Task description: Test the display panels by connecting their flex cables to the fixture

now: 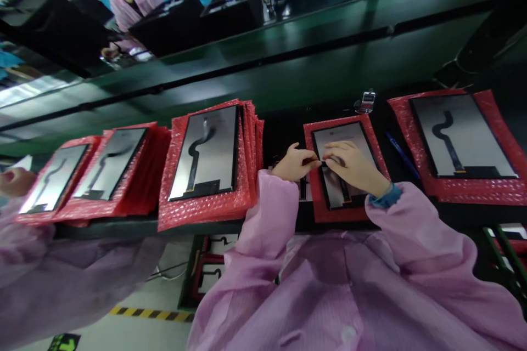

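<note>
In front of me an LCD screen panel lies on a red bubble-wrap sheet. At its left edge my left hand has thumb and forefinger pinched together. My right hand, a blue band at its wrist, reaches over the panel with bent fingers, its thumb and forefinger close to the left fingertips. What either pinch holds is too small to make out. Below the right hand, part of the panel's dark ribbon cable shows. A blue pen lies to the right of the panel.
A tall stack of red bubble wrap carries another panel on my left; more stacks stand beyond. To the right lies a panel on red wrap. A small clear-and-metal object sits behind. Co-workers sit across and at left.
</note>
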`<state>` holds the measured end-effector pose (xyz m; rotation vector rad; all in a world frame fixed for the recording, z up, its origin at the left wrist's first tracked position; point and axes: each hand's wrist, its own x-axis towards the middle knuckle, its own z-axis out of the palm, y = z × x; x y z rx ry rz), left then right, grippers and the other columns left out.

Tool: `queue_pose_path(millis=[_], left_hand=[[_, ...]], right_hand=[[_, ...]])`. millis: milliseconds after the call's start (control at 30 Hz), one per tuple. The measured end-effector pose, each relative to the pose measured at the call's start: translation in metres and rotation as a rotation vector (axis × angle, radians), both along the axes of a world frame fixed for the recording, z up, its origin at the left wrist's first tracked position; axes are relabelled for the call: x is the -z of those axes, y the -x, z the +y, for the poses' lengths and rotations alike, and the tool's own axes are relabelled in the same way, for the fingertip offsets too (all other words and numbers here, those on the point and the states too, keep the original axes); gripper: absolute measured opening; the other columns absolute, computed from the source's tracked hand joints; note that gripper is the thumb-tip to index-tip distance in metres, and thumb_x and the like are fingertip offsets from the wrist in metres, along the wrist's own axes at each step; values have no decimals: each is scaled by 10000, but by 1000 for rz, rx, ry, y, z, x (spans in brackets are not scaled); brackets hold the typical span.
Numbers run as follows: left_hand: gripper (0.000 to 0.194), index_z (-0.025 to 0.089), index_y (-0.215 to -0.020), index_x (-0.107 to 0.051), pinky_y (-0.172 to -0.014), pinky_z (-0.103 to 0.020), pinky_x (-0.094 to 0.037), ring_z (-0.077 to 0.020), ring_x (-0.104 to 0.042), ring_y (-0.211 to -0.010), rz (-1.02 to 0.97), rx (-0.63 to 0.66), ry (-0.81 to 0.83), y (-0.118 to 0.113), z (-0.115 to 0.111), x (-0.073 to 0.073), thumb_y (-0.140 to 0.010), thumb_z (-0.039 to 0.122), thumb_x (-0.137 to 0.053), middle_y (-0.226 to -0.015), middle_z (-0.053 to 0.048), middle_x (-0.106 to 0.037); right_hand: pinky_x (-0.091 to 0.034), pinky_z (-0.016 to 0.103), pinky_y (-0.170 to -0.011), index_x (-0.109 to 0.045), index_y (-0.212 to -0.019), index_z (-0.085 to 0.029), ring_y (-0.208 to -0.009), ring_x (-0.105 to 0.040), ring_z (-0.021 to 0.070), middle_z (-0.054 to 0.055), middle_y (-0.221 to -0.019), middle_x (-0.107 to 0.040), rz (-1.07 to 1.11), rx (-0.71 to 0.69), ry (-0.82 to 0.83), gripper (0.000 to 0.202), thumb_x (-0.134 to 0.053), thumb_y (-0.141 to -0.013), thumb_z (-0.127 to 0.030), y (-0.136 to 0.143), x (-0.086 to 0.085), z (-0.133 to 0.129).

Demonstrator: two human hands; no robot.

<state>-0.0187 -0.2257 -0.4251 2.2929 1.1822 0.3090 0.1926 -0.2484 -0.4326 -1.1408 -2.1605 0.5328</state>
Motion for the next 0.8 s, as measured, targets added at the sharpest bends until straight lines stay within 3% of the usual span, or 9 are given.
queue_pose_path(millis=[133,467,800], left_hand=[[184,193,-912,-676,-1234,-549,-216,-158,-697,-904,-1,9,-21,1,-1,1,-972,273,-521,-922,4,-758],[183,200,-946,-699,-1242,-557,-181,-183,-681,-999,75,-2,-65,-3,-2,3,-955,198,-517,-969,-19,-759],[200,186,-904,-699,-1227,-545,-217,-181,-680,-994,90,-4,-126,-6,-2,5,-964,191,-508,-952,-30,-759]], right_hand=[[-481,462,-1007,-660,-815,-189,-1116,-654,245,98,-1173,-730,63,-139,105,102,-565,-849,-206,4,13,16],[-467,427,-959,-647,-809,-187,-1043,-653,240,101,-1082,-749,104,-74,84,107,-542,-829,-184,9,21,13],[-432,444,-985,-561,-775,-216,-1020,-622,251,95,-1027,-733,97,-89,140,129,-522,-886,-269,11,21,12]])
